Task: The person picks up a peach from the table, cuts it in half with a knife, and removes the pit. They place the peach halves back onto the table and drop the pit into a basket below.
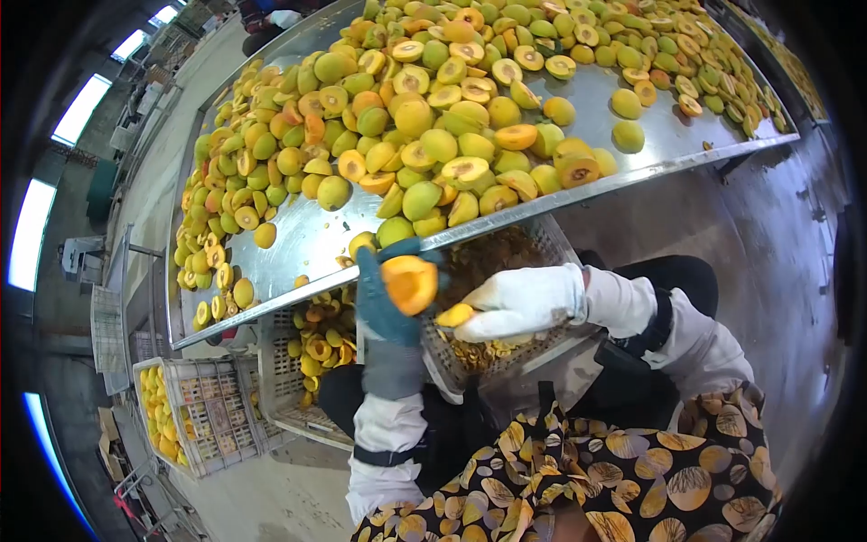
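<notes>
My left hand (390, 294), in a dark teal glove, grips a peach half (410, 284) just below the table's front edge. The orange cut face, with a hollow in its middle, is turned up and to the right. My right hand (519, 303) wears a white glove and is closed, with a small yellow piece of fruit (454, 315) at its fingertips. That piece is a short way to the right of and below the peach half. Beneath both hands stands a grey crate (542, 357) with brown and yellow scraps inside.
A metal table (312, 230) with a raised rim bears a heap of whole and cut peaches (442, 108). Left of my knees stands a crate of peach halves (280, 384), beside another filled crate (212, 411). Another person (271, 18) is at the far side.
</notes>
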Demonstrator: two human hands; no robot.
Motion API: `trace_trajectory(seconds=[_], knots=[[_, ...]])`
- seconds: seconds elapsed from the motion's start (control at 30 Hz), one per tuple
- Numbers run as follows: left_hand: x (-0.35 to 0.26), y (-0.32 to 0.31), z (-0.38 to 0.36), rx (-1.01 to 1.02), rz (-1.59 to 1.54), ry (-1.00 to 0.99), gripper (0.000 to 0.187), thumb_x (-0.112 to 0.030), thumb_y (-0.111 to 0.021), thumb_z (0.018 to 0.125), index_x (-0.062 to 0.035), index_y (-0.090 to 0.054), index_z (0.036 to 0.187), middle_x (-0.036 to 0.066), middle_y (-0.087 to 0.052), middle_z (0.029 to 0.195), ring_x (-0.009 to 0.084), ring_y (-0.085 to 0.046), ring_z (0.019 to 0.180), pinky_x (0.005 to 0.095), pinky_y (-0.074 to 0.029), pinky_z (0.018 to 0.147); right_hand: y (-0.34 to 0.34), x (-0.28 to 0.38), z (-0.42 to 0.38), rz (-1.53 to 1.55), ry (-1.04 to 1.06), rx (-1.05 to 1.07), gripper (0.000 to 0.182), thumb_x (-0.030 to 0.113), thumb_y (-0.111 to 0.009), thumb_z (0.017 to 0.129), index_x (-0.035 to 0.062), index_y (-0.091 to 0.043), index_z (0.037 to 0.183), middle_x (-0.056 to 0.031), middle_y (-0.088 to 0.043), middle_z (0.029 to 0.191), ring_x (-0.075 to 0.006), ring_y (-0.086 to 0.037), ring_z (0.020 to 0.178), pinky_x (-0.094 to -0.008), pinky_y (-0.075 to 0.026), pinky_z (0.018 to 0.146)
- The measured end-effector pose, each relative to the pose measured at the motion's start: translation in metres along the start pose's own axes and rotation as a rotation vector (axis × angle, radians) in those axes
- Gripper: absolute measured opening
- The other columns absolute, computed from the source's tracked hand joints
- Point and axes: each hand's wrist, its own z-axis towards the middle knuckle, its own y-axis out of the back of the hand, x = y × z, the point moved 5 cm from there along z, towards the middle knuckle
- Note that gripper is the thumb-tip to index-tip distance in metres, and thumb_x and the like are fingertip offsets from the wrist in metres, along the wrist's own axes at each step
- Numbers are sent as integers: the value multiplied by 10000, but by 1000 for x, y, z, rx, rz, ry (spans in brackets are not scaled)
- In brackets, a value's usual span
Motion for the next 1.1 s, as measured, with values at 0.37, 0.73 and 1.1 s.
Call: trace_trajectory(seconds=[0.37,0.73,1.1], knots=[[-68,78,171,-212,1881,-487,575,-418,-679,877,-102,-561,1343,247,-638,1230,386,-633,1106,451,-520,919,-11,-28,-14,-702,-266,-152,473,544,-583,876,97,-718,801,-134,-670,662,-348,-682,632,-470,-531,541],[-47,91,138,38,285,61,540,-350,-665,889,-66,-513,1322,183,-642,1201,363,-659,1023,502,-553,852,6,-22,-13,-128,-70,-350,555,588,-551,936,44,-659,921,-129,-620,567,-290,-615,454,-401,-486,429],[7,-12,0,109,364,-513,538,47,-662,888,25,-446,1380,208,-580,1312,266,-597,1188,360,-527,957,-2,15,-8,799,-355,-243,588,569,-483,993,-6,-566,900,-36,-488,537,-150,-463,369,-282,-379,338]])
